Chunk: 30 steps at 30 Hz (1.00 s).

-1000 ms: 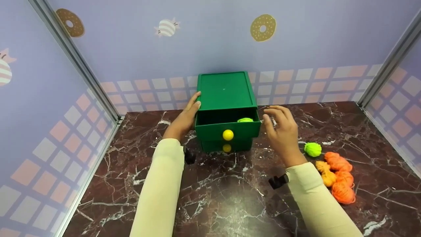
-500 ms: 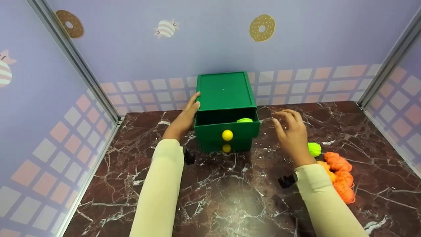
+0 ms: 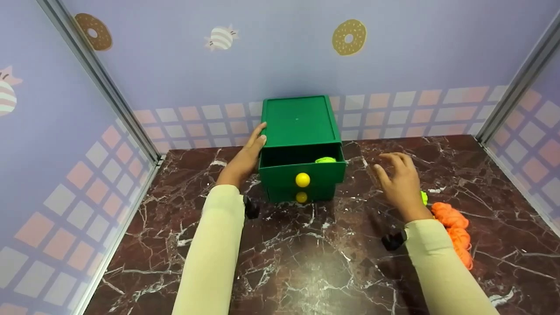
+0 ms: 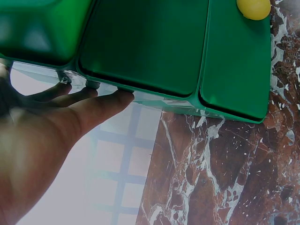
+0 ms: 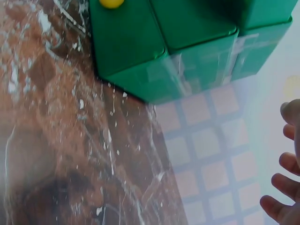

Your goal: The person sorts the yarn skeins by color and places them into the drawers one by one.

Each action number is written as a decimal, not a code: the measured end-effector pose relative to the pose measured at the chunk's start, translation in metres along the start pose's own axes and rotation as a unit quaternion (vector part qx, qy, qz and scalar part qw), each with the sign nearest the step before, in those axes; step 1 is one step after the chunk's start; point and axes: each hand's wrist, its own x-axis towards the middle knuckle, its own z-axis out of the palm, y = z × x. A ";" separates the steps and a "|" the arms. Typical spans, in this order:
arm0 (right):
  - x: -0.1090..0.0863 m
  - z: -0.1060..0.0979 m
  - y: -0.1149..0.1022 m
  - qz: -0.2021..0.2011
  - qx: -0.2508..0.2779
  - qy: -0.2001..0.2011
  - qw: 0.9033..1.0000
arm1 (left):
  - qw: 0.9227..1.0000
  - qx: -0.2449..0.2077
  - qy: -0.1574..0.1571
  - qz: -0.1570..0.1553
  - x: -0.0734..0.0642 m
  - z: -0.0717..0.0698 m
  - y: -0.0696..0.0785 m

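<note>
Yarn (image 3: 326,160) in bright green sits in the pulled-out top drawer (image 3: 278,176) of the green box (image 3: 301,119) in the head view, but more green yarn (image 3: 424,198) and orange yarn (image 3: 450,215) lie on the table (image 3: 306,271) right of the box, so the job looks only part done. The left wrist view shows the left hand (image 4: 44,129) with straight fingers touching the box's left side. In the right wrist view, the right hand (image 5: 295,133), loose and holding nothing, is apart from the box.
</note>
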 end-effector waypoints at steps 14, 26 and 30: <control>-0.007 -0.006 0.024 0.066 -0.052 -0.083 0.993 | 1.000 -0.005 -0.001 -0.002 0.000 0.000 -0.001; -0.013 -0.013 0.041 0.114 -0.117 -0.135 0.977 | 1.000 -0.003 -0.018 -0.010 -0.013 0.000 0.017; -0.015 -0.014 0.043 0.138 -0.133 -0.154 0.969 | 1.000 -0.006 -0.013 -0.005 -0.008 0.000 0.009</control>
